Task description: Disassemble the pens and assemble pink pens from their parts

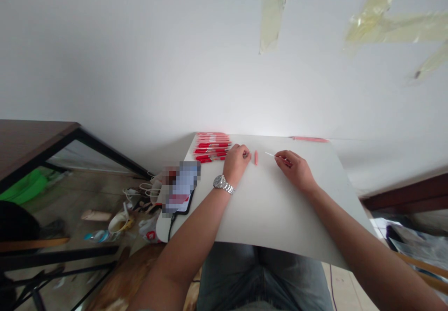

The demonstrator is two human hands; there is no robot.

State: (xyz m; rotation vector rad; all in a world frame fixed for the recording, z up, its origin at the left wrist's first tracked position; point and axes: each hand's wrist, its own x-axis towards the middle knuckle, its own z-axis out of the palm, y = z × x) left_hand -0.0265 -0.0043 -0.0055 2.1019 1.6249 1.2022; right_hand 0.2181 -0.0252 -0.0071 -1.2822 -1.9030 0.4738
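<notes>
Left grip (pixel 238 162): fingers curled in, tips bunched close together. There's maybe a tiny pinkish bit there, but it's too small for me to tell if it's clamped on anything.
Right grip (pixel 294 167): pinched shut on a thin pale rod (pixel 270 154), which pokes out left toward the other hand.
Pink piece (pixel 255 158): sitting on the white tabletop (pixel 266 208) between the two grips, touching neither, just right of the left one and left of the rod's tip.
Pens (pixel 210 151): bunch of them side by side, just left of the left grip. Lighter pink ones at the far end of the row, stronger red ones nearer the person.
Pink strip (pixel 310 139): beyond the right grip and a bit to its right, along the back edge by the wall (pixel 140 59).
Watch (pixel 224 184): silver, metal band, on the wrist right behind the left grip.
Phone (pixel 184 192): left of the left grip and closer to the person, at the tabletop's left edge. Screen's pixelated, so no clue what's on it.
Cable (pixel 171 227): black, running from the phone's near end.
</notes>
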